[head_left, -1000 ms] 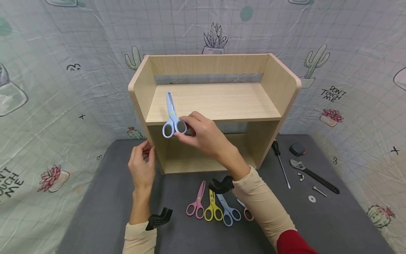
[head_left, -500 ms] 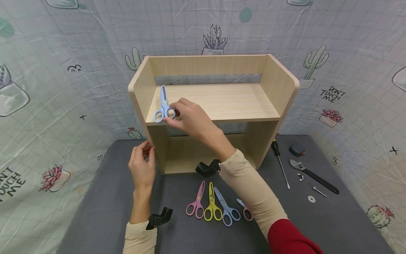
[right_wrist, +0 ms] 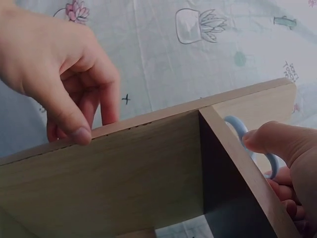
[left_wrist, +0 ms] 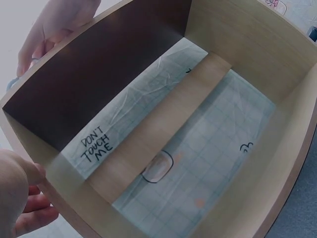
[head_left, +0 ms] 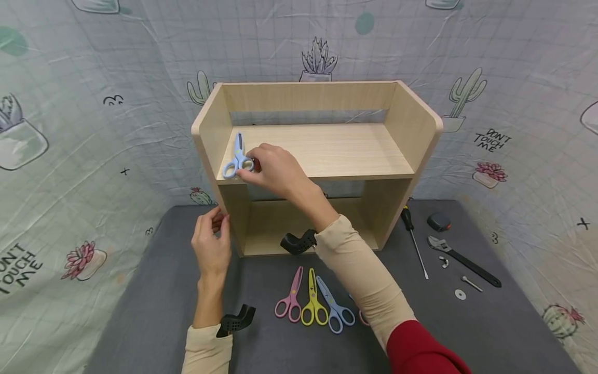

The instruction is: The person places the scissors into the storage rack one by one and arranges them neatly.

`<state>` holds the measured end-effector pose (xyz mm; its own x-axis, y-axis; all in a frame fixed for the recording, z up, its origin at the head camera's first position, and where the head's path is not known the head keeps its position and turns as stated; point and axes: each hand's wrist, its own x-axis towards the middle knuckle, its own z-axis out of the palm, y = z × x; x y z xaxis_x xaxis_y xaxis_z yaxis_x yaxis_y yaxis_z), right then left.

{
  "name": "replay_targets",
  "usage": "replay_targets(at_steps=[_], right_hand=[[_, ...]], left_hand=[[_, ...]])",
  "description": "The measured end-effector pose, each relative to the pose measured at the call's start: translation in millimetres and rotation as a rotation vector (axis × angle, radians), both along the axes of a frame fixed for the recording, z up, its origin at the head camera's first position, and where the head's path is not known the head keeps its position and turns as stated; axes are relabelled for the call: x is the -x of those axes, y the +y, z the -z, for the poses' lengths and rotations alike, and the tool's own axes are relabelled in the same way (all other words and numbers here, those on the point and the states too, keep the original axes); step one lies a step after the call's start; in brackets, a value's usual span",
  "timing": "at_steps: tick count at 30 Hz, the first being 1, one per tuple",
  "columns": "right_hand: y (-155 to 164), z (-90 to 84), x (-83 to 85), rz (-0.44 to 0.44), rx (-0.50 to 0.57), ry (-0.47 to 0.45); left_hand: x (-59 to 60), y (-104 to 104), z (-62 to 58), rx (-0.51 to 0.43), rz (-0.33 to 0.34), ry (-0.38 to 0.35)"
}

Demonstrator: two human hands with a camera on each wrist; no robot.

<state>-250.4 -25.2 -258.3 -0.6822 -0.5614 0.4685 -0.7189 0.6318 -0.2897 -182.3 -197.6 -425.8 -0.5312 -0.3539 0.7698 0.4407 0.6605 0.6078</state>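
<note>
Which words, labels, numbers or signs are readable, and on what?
"DON'T TOUCH ME": cloth, right, head view.
"DON'T TOUCH ME": cloth, through the shelf, left wrist view.
"ON'T TOUCH ME": cloth, far left, head view, cut off.
"+": cloth, head and right wrist views.
Held scissors, wrench: any marks too small to read.

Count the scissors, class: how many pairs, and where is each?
5: a light-blue pair in the right hand; a pink pair, a yellow pair and a blue pair on the table; a fifth pair mostly hidden by the right sleeve, which may cover more.
</note>
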Motion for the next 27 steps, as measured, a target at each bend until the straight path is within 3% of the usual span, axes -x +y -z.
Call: replay_targets(at_steps=[14, 27], right_hand=[[-4.0, -2.5, -0.3, 0.035, -0.018, -0.093], [-8.6, 3.3, -6.2, 0.101, 0.012, -0.013]], left_hand=[[-5.5, 2.7, 2.1, -0.002, 0.011, -0.008], [-9.2, 4.7, 2.4, 0.001, 0.003, -0.014]])
